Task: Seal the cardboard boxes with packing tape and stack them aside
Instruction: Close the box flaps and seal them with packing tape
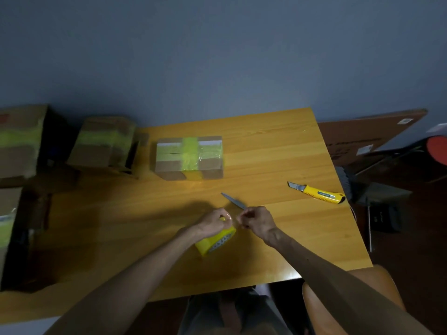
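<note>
left hand [214, 222] curled over tape roll [215, 236], gripping it on table [266, 146] | right hand [256, 221] just right of roll, fingers closed round grey blade [233, 201] | utility knife [316, 192] well right of roll | taped box [189, 157] beyond roll

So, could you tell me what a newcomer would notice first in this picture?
Probably the two hands on the wooden table: the left hand grips a yellow roll of packing tape, and the right hand holds a grey pointed metal blade. Behind them sits a brown cardboard box crossed with yellow-green tape, and a yellow utility knife lies to the right.
</note>
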